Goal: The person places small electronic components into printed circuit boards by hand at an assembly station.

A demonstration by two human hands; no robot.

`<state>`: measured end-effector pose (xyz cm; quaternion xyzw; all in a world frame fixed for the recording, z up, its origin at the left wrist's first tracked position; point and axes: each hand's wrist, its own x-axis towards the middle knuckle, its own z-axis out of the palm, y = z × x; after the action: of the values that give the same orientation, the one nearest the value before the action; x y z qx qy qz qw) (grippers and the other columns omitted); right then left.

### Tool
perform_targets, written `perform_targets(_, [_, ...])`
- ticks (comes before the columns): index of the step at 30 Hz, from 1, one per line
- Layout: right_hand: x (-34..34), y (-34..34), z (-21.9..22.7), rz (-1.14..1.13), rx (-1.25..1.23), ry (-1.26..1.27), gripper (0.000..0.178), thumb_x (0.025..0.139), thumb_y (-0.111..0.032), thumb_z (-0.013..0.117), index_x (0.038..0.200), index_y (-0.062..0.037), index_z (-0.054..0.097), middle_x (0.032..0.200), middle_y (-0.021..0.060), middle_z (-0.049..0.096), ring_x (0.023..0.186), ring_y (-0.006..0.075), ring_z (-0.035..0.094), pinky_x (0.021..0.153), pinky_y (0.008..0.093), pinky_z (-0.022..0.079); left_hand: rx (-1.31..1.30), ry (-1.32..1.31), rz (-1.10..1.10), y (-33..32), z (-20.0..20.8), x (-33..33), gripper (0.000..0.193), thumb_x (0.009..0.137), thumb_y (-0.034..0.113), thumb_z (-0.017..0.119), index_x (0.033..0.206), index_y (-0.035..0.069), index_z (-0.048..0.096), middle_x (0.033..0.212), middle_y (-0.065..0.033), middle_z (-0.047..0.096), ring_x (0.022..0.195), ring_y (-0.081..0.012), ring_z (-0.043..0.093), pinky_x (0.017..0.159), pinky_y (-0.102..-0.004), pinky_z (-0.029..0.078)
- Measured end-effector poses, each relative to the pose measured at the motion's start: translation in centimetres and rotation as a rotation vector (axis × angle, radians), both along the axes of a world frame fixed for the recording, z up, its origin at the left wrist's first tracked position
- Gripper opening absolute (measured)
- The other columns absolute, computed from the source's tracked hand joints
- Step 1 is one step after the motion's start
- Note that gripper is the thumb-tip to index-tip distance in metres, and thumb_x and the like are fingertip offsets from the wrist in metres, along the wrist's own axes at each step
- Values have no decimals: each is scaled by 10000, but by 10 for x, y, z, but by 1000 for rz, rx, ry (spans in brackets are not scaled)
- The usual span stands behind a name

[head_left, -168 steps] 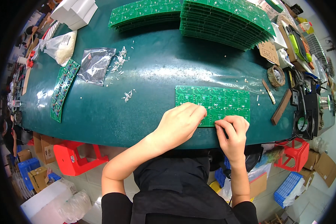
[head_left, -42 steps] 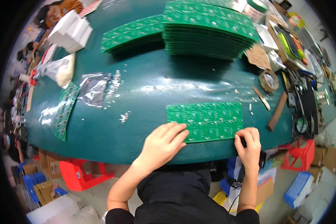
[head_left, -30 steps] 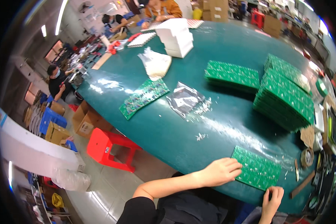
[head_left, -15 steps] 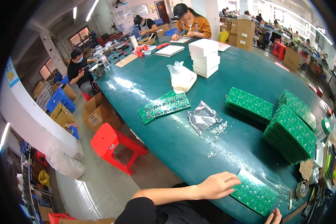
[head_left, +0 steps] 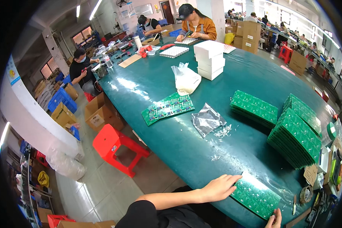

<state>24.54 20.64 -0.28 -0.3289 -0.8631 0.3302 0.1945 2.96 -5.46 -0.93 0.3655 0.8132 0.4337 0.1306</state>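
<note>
A green circuit board (head_left: pixel 256 195) lies at the table's near edge in front of me. My left hand (head_left: pixel 218 188) grips its left end, the index finger at the far corner and the thumb along the edge. At the opposite end, the fingers of my right hand (head_left: pixel 274 219) hold the near right corner; part of that hand is cut off by the lower rim. Small white pieces (head_left: pixel 215 157) lie scattered beyond my left hand, with a larger heap (head_left: pixel 223 131) beside a dark clear plastic bag (head_left: pixel 207 119).
Stacked green boards (head_left: pixel 294 138) stand at the right, with another stack (head_left: pixel 254 107) beside them. A populated board (head_left: pixel 168 108), a white bag (head_left: pixel 187 79) and white boxes (head_left: pixel 209 60) sit farther off. A red stool (head_left: pixel 117 146) stands left of the table. Co-workers sit at the far side.
My right hand has moved up onto the board's near right corner. The board has shifted slightly left, and my left hand's fingers now sit at its edge rather than over it.
</note>
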Motion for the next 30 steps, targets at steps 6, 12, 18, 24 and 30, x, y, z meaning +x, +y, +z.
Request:
perform_targets(6, [-13,-14,4,-8,-356,174,354,1015,-104,602,1331,55,602,1299,169,665,1146,235,639,983,328,486,361,-454,93,-10,8,-22,443,991,47,576,1425,52,487,1273,-110,606,1089,-177,641,943,-327,524])
perform_targets(12, [-43,-36,19,19,-514,246,380,999,-69,634,1353,56,581,1288,140,656,1127,192,625,982,303,480,625,-741,166,-37,16,-53,505,953,24,639,1431,18,476,1319,-105,581,1130,-129,608,959,-276,503])
perform_targets(18, [-72,-45,29,108,-624,341,402,985,-1,621,1379,52,558,1325,142,635,1151,186,619,1000,305,476,743,-976,216,-59,27,-69,513,966,67,651,1447,-6,488,1333,-112,616,1114,-131,624,970,-284,512])
perform_targets(24, [-98,-42,34,236,-620,349,433,987,16,600,1413,45,528,1377,162,600,1235,216,584,1048,316,450,684,-1064,201,-83,41,-83,414,1000,181,654,1380,40,572,1211,-51,681,1092,-115,644,928,-291,540])
perform_targets(30, [-133,-47,24,347,-645,478,402,920,75,595,1320,81,552,1245,101,602,1013,137,557,934,276,465,576,-889,280,-104,51,-102,393,983,172,684,1345,53,588,1138,-39,688,1022,-114,659,867,-285,554])
